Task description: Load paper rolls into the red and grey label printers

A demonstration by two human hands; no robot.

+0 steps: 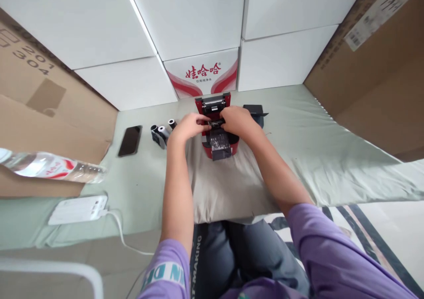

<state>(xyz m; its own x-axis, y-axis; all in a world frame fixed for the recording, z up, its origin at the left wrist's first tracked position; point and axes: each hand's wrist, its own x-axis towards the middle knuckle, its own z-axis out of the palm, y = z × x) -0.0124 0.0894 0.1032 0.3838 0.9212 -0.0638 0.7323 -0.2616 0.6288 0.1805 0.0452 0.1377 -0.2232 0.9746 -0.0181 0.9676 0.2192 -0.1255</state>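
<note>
A small red and black label printer [234,141] stands on the cloth with its lid raised at the back. Across its middle lies a dark shiny ribbon roll [217,123], which my two hands grip from either end. My left hand [191,126] has its thumb and fingers pinched at the left end. At the right end my right hand [236,119] has its fingers curled over the roll, partly hiding it. A strip of black ribbon with pale printed marks [220,145] hangs over the printer's front. The inside of the printer is partly covered by my hands.
Several small rolls [161,133] stand left of the printer, beside a dark phone [130,141]. A black box [255,111] sits to its right. White cartons [205,71] line the back; cardboard boxes [374,82] flank both sides. A water bottle [56,166] and corded power bank [77,209] lie left.
</note>
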